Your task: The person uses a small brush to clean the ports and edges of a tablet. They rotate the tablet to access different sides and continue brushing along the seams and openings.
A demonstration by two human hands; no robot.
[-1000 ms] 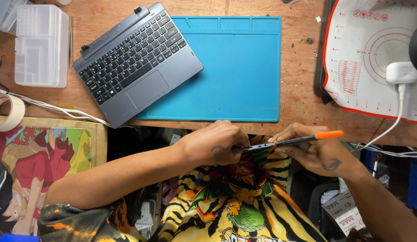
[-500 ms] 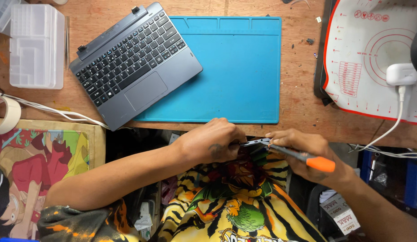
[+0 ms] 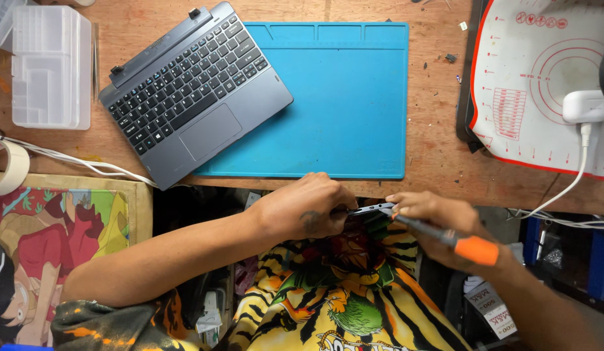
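Note:
My left hand grips one end of a thin dark flat device held edge-on over my lap, just below the desk's front edge. My right hand holds a screwdriver with a grey shaft and an orange end; its tip meets the device's right end. The screwdriver slants down to the right. Most of the device is hidden by my fingers.
On the wooden desk lies a blue work mat with a grey detached keyboard overlapping its left side. A clear plastic organiser box and a tape roll are at the left, a white-and-red mat and a white charger at the right.
The screwdriver swung from lying nearly level with its orange end up right to slanting down right. My right hand shifted with it; my left hand stayed on the device.

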